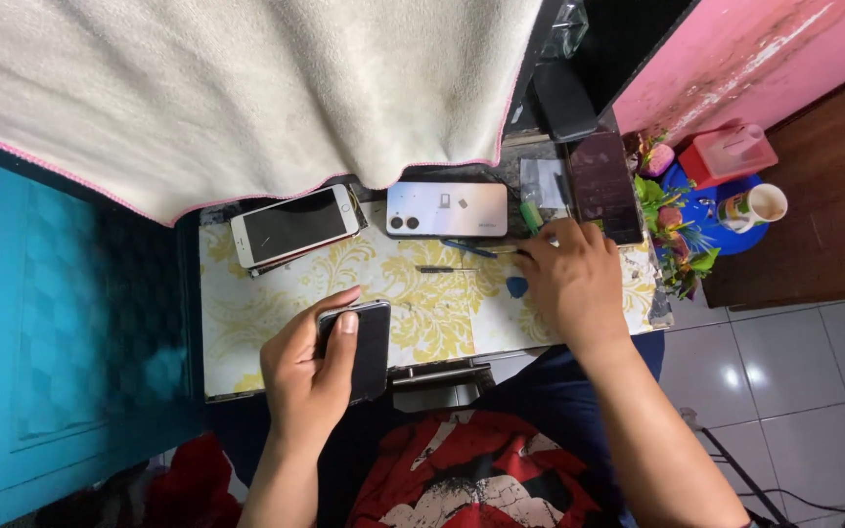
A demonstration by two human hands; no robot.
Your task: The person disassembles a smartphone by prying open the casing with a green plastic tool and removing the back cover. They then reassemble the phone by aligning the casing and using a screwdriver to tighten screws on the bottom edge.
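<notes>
Phones lie about a small work mat (276,303) with a yellow floral print, the landmark here. The left hand (310,376) clasps a dark phone (369,347) at the mat's near edge, thumb across its face, fingers wrapped behind. The right hand (569,279) rests on the mat's right part, fingers curled down over small tools; whether it pinches anything cannot be told. This looks like tool-picking during phone repair; the coming move seems to call for a sure pinch on a thin tool. A silver phone back (447,208) and a white phone (293,225) lie along the mat's far edge, a blue pick (517,286) just beside the right hand.
</notes>
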